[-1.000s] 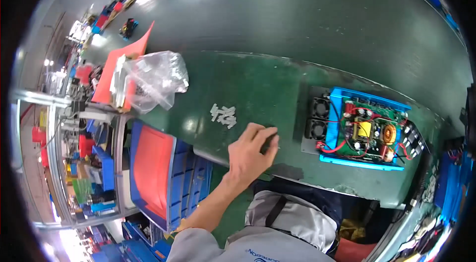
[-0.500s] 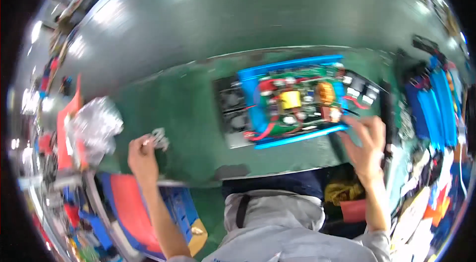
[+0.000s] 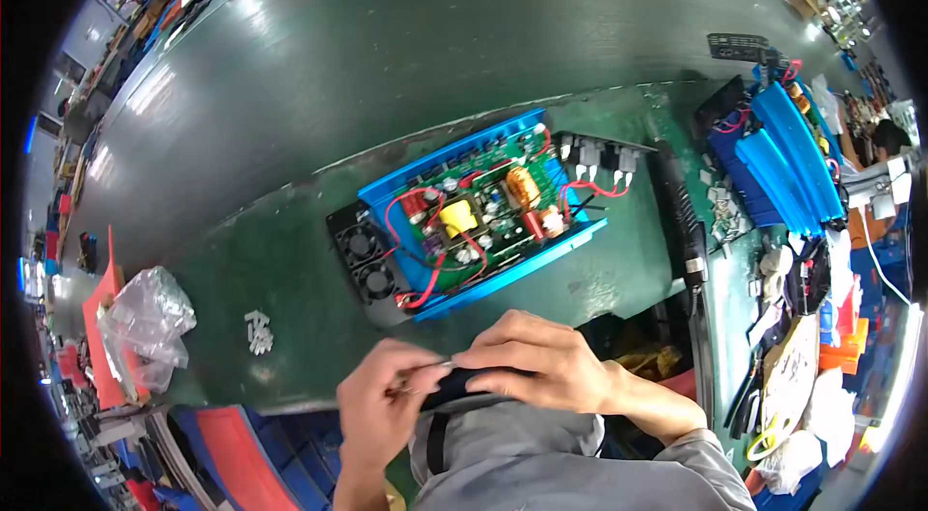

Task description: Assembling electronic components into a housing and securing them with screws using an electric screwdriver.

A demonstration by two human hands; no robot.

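In front of my waist, at the table's near edge, my two hands meet fingertip to fingertip. My left hand (image 3: 385,397) is closed in a pinch, partly blurred, with a small greyish piece (image 3: 447,363) at its fingertips. The thumb and fingers of my right hand (image 3: 536,361) pinch at the same spot; what exactly they grip is too small to name. Just beyond lies a blue metal housing (image 3: 512,284), open on top. Inside sits a green circuit board (image 3: 493,206) with a yellow transformer, a copper coil and red wires. Black fans (image 3: 360,242) are at its left end.
Small white pieces (image 3: 258,332) lie in a pile at left, near a clear plastic bag (image 3: 150,322). A black panel with sockets (image 3: 604,155) hangs by red wires off the housing's right end. More blue housings (image 3: 788,163) and a black bar-shaped tool (image 3: 692,250) are at right.
My left hand has come from the white pieces to my waist. My right hand has left the housing's right end and joined it. The view has shifted and the housing appears more tilted.
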